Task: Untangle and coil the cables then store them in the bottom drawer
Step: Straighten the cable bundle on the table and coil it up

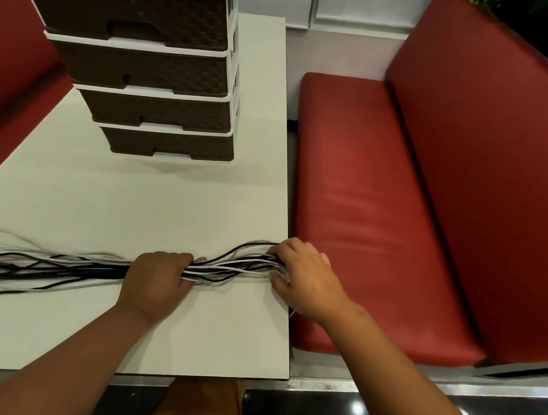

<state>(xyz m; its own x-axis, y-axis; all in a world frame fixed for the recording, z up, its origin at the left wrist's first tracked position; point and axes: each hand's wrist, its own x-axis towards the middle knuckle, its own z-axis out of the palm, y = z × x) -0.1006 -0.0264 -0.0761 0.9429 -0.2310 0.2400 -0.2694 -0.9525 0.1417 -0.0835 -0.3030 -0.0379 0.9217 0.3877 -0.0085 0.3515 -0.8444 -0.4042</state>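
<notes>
1. I see the cables (51,266), a bundle of black and white strands, lying stretched along the near part of the counter (95,192), running from the left edge of the view to the counter's right edge.
2. My left hand (156,279) is clenched round the bundle about midway along it; the fingers (190,261) curl over the top of the strands and the thumb sits beneath them, so the cables pass straight through the fist.
3. My right hand (305,276) holds the right-hand end of the same bundle at the counter's right edge; its fingers are curled over the strands and the cable ends disappear under the palm.
4. Between the two hands the strands are gathered fairly close together; left of the left hand they fan out loosely, with a few black ones straying toward the near edge.
5. The drawer unit (165,66) stands at the far side of the counter, well apart from the cables: four brown drawers in a white frame. The bottom drawer (169,146) is closed.
6. I can read no brand, label or writing on the cables or the drawer unit.
7. A red bench seat (387,204) runs along the right of the counter.
</notes>
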